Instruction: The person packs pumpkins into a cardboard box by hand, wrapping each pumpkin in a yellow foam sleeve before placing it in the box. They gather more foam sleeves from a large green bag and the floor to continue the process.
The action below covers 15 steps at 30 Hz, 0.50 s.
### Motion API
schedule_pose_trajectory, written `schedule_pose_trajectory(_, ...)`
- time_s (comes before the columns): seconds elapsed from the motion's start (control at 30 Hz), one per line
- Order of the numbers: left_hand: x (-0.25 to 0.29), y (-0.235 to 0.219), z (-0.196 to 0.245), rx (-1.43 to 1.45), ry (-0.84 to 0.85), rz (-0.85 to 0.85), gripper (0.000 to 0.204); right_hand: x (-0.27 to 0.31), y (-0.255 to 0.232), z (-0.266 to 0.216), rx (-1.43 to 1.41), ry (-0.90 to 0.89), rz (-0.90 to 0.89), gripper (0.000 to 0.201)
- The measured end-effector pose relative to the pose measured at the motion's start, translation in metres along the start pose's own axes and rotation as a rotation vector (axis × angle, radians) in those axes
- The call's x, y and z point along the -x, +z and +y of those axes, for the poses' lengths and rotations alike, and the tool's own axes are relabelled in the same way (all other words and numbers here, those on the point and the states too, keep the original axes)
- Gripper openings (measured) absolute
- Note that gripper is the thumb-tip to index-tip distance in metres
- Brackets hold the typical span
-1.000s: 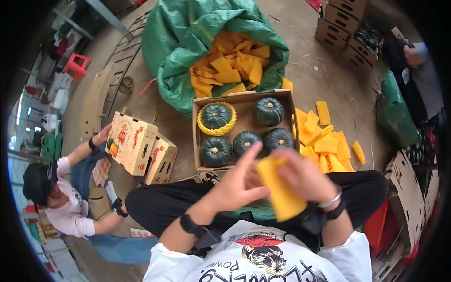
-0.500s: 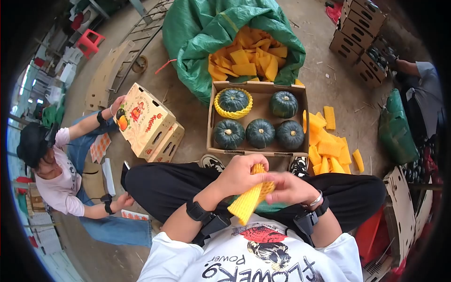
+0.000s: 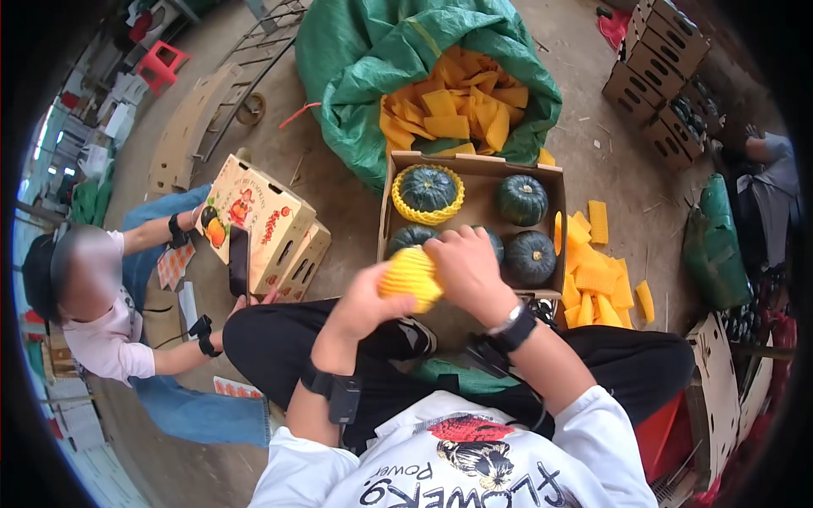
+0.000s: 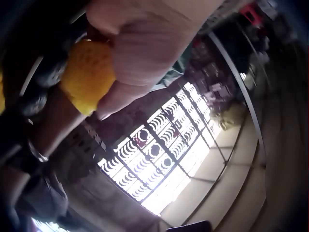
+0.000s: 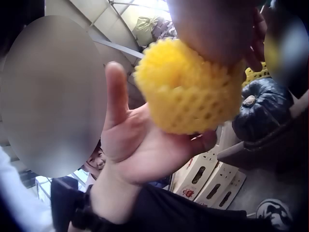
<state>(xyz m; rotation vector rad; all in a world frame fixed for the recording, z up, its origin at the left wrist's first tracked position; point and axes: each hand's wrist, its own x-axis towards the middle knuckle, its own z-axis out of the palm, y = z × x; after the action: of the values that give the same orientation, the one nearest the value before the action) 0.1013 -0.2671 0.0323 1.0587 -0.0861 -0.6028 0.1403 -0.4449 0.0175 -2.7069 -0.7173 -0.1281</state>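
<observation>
- Green sack [image 3: 347, 76]: we see it set beyond the carton on the floor, its mouth turned toward us and filled with flat yellow net pieces [image 3: 449, 127].
- Open carton [image 3: 481, 190]: it stands just in front of the sack. Its near side is partly covered by the arms.
- Loose net pile [image 3: 603, 271]: it lies on the floor beside the carton, on our right.
- Dark green pumpkins: we observe one in a yellow net collar [image 3: 428, 188] and two bare ones on the right side [image 3: 522, 200]. The hands partly cover two more in the near row.
- Left hand [image 3: 360, 300]: palm under the net sleeve, fingers curled about its side; the right wrist view shows the thumb standing away.
- Right hand [image 3: 470, 275]: fingers bent, gripping the sleeve's edge; we cannot make out the fingertips.
- Net sleeve [image 5: 193, 96]: it is held between both hands, above the carton's near edge. We note bright yellow foam mesh, ribbed and bunched into a squat ring. Its ruffled end points up and left in the right wrist view; the long axis is unclear. Its interior is hidden, and the left wrist view shows only part, blurred.
</observation>
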Motion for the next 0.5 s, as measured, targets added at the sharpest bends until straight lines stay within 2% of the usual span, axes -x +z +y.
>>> schedule_pose_trajectory(0.07,-0.001,-0.031,0.008,-0.088,0.221,0.523,0.027,-0.025,-0.005,-0.019,0.061,0.159,-0.205,0.031)
schedule_pose_trajectory(0.13,-0.001,-0.048,0.022,-0.373,0.384,0.822,0.024,-0.026,0.023,-0.030,0.159,0.163,-0.202,0.061)
schedule_pose_trajectory(0.17,-0.003,-0.049,0.024,-0.411,0.364,0.856,0.026,-0.027,0.030,-0.027,0.063,0.200,-0.180,0.064)
schedule_pose_trajectory(0.2,-0.006,-0.051,0.019,-0.418,0.359,0.860,0.026,-0.027,0.035,-0.022,-0.033,0.237,-0.155,0.067)
schedule_pose_trajectory(0.27,-0.008,-0.061,-0.002,-0.824,0.230,0.703,0.034,-0.028,0.037,-0.011,-0.120,0.194,-0.134,0.068)
schedule_pose_trajectory(0.3,-0.008,-0.062,-0.004,-0.718,0.295,0.711,0.041,-0.032,0.029,-0.003,-0.288,0.215,-0.193,0.070)
schedule_pose_trajectory(0.33,-0.007,-0.059,0.003,-0.718,0.301,0.714,0.041,-0.034,0.025,0.004,-0.521,0.211,-0.132,0.072)
schedule_pose_trajectory(0.4,0.000,-0.040,0.017,-0.327,0.313,0.588,0.043,-0.034,0.002,0.010,-0.971,0.321,-0.285,0.076)
schedule_pose_trajectory(0.43,0.009,-0.022,0.028,-0.322,0.065,0.309,0.054,-0.027,-0.022,-0.009,-0.669,0.156,-0.066,0.078)
schedule_pose_trajectory(0.47,-0.001,-0.001,0.008,-0.225,0.260,0.324,0.068,-0.018,-0.043,-0.033,-0.369,-0.009,0.146,0.080)
schedule_pose_trajectory(0.5,-0.002,0.002,0.006,-0.156,0.213,0.379,0.071,-0.012,-0.052,-0.046,-0.327,-0.041,0.115,0.084)
